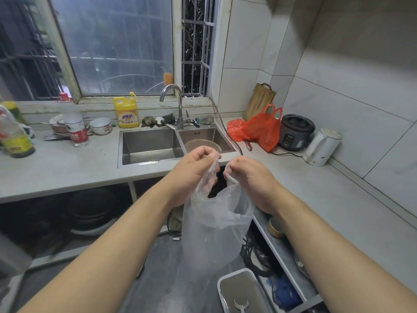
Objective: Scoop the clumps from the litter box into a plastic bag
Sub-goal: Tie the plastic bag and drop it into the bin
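A pale grey L-shaped surface (pixel 67 168) is seen beyond the left hand (pixel 194 170) and right hand (pixel 250 177). Left of the left hand, a water bottle (pixel 76 129), bowls (pixel 100 125) and a yellow detergent bottle (pixel 126 111) are set on it. Right of the right hand, a red bag (pixel 259 129), rice cooker (pixel 295 132) and kettle (pixel 322 146) are placed. Below the hands, a litter box (pixel 228 279) is stood on the floor (pixel 162 267).

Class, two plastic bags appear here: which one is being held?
The clear plastic bag, gripped by both hands; the red plastic bag sits untouched on the counter.
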Demonstrator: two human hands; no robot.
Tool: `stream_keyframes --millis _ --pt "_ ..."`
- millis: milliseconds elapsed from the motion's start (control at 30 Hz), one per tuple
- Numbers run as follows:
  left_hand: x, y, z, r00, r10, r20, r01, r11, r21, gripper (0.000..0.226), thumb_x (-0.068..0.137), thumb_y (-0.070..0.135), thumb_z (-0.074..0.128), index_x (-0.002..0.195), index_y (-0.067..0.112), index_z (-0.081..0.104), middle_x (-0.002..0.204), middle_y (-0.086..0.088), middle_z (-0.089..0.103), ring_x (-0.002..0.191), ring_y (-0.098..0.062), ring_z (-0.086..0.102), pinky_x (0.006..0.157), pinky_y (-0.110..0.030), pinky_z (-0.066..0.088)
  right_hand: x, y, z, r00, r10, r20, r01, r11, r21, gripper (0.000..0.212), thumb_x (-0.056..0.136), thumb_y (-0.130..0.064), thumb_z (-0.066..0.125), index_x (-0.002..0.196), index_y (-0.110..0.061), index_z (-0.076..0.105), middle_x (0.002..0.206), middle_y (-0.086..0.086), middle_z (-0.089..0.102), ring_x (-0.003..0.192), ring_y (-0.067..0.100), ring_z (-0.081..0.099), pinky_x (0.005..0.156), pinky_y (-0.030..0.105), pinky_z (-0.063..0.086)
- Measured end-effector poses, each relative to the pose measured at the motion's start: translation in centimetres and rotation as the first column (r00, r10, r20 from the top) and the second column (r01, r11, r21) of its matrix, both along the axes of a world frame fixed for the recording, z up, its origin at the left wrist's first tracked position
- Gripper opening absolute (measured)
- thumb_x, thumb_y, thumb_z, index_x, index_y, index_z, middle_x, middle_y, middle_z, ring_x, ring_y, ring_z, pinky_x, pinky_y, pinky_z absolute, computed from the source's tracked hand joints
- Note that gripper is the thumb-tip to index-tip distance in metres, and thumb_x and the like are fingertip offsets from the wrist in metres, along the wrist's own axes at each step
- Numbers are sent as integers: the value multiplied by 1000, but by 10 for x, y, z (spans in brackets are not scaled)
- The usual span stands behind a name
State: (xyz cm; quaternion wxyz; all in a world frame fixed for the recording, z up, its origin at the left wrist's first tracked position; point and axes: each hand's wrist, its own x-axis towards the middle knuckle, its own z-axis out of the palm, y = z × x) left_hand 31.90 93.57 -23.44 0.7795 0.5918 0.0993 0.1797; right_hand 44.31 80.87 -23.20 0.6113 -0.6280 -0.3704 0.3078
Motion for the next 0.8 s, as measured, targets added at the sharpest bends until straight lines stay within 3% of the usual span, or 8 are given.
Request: stream_keyframes --millis 133,233,300,367,500,600,700,800 --pt "0 -13 -2 998 67 4 -67 992 110 20 102 20 56 107 0 57 87 -14 57 67 -21 52 58 -27 48 -3 -3 5 999 -27 30 28 999 -32 20 88 -26 61 84 -10 73 88 16 71 84 27 64 86 48 52" --pt "-2 -16 -4 997 81 2 -81 990 112 18 102 20 57 105 3 61 89 -10 60 75 -17 58 74 -32 50 -7 -6 8 998 -55 30 55 998 -9 24 92 -27 62 97 -8 74 100 23 73 88 33 68 90 53 53" --pt "-3 -18 -4 999 50 9 -50 996 67 12 102 19 57 101 8 61 91 -11 61 77 -18 59 78 -34 49 -9 -8 10 996 -74 49 75 997 -5 22 95 -23 60 100 -7 74 104 23 73 94 38 69 92 55 53" --pt "-4 -19 -4 1000 18 14 -18 1000 16 11 102 18 56 102 8 60 95 -14 63 83 -24 59 81 -38 49 -10 -10 12 993 -85 81 86 996 -5 17 98 -17 60 97 -9 75 102 18 74 93 30 69 91 50 55" --pt "-5 -16 -1 1000 -4 22 4 1000 0 13 99 19 60 102 7 64 98 -18 66 85 -27 62 81 -39 52 -10 -11 19 970 -181 161 180 984 20 9 92 -6 69 93 -14 73 83 1 72 79 11 68 77 33 58" --pt "-5 -16 2 999 13 30 -13 1000 26 21 86 29 73 94 10 69 92 -15 69 79 -23 65 76 -34 54 -9 -11 24 963 -225 149 219 974 59 13 86 -3 76 95 -11 69 74 -1 65 69 8 66 65 23 54" --pt "-3 -14 2 1000 19 19 -20 998 63 25 83 30 75 94 8 72 91 -17 68 80 -24 65 78 -36 54 -8 -10 27 952 -246 182 240 969 54 15 84 -6 78 96 -11 69 71 -4 65 69 7 65 66 23 54" --pt "1 -7 -3 997 74 -1 -74 993 87 19 87 26 75 95 8 75 97 -18 70 88 -28 64 86 -44 51 -9 -11 27 946 -253 205 247 968 52 15 86 -8 77 99 -11 69 81 5 69 76 10 67 74 28 58"
